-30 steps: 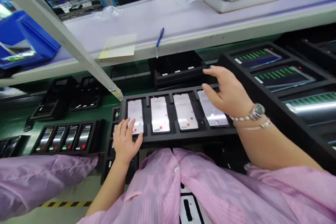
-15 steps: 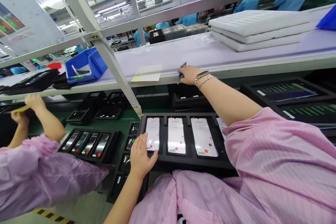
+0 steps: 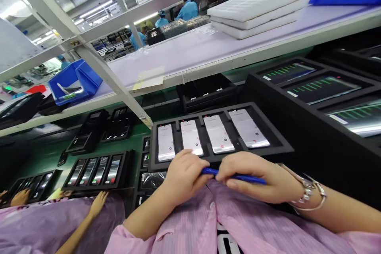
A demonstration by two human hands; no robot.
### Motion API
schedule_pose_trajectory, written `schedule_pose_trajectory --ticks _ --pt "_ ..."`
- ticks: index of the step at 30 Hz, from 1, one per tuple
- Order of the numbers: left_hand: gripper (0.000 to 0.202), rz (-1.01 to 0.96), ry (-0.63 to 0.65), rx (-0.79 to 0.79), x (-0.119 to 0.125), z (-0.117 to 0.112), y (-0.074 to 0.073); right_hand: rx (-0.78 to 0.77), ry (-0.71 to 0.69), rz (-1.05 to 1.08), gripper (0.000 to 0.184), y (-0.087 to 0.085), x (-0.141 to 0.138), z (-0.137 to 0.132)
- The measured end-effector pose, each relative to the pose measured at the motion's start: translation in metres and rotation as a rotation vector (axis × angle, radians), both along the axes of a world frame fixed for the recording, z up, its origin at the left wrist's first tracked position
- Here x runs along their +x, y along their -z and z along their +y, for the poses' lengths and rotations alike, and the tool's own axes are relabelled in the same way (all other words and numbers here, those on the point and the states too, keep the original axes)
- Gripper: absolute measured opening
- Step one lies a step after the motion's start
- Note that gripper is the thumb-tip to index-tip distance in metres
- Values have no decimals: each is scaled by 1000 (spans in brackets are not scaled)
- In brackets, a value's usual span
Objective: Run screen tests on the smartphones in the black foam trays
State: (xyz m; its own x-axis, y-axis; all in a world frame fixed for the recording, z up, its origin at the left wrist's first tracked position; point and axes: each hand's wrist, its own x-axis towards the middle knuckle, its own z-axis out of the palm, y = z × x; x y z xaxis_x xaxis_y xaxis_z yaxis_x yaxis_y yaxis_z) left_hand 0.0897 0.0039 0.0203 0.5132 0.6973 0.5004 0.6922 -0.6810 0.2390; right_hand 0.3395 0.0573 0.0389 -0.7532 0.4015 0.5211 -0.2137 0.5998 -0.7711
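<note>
A blue pen [image 3: 248, 178] lies crosswise between my two hands, in front of my body. My left hand [image 3: 185, 172] is closed with its fingertips pinching the pen's left end. My right hand [image 3: 251, 172] wraps round the pen's middle, and the blue right end sticks out beneath it. Just beyond my hands is a black foam tray [image 3: 268, 143] holding several smartphones in a row, their screens lit white. The second smartphone [image 3: 190, 135] from the left is partly covered at its lower edge by my left hand.
Another black tray [image 3: 258, 77] of phones with green-barred screens stands at the right. A white shelf [image 3: 184, 55] crosses above, bearing stacked white foam sheets [image 3: 253, 12], a paper note [image 3: 150, 78] and blue bins [image 3: 74, 81]. At the left, a co-worker's hand [image 3: 98, 203] is near another phone tray [image 3: 127, 166].
My right hand has come down from the shelf edge with the blue pen. My left hand has left the leftmost phone and now grips the pen's end. The view has shifted right.
</note>
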Motion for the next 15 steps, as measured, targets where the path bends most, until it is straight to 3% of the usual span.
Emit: schedule_pose_trajectory --ticks 4,7,10,12,15 --pt "38 97 209 -49 24 6 4 -305 131 -84 22 20 10 -23" --pt "51 155 299 -92 31 7 12 -340 227 -127 28 31 15 -36" --pt "52 180 334 -165 24 4 8 -363 285 -13 34 26 36 -43" --pt "46 136 221 -211 6 3 2 -444 463 190 29 18 61 -40" --pt "32 -22 -113 -197 -34 7 2 -506 859 344 16 17 102 -21"
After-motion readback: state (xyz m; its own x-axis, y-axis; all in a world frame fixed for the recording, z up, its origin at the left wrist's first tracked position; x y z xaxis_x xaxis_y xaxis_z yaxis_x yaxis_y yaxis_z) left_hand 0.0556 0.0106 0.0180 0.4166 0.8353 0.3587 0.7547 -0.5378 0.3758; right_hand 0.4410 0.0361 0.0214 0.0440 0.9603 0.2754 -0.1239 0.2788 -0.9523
